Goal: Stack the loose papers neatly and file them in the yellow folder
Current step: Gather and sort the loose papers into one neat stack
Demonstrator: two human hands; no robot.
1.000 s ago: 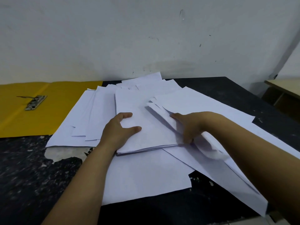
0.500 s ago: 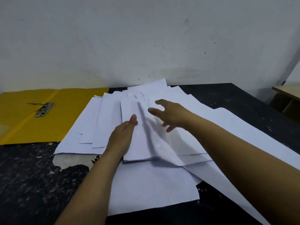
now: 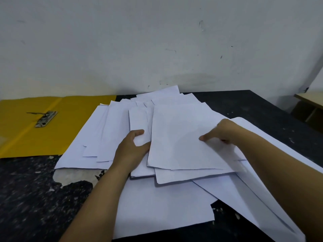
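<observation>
Several loose white papers point(image 3: 111, 137) lie fanned over a dark table. A small gathered stack point(image 3: 138, 119) lies in the middle. My left hand point(image 3: 131, 149) rests on that stack's left side, thumb across its top. My right hand point(image 3: 222, 131) pinches the right edge of a top sheet point(image 3: 178, 135), which lies over the stack, a little to its right. The yellow folder point(image 3: 70, 124) lies open flat at the far left, with its metal clip point(image 3: 45, 118) showing.
The dark speckled table point(image 3: 28, 198) has a chipped pale patch point(image 3: 70, 177) near the papers' front left corner. A white wall stands right behind the table. A wooden shelf point(image 3: 311, 105) sits off the right edge. Large sheets point(image 3: 160, 210) overhang the front right.
My right hand pulled sheets from the right pile, swept leftward over the stack, and now holds a sheet laid across it. My left hand stayed on the stack.
</observation>
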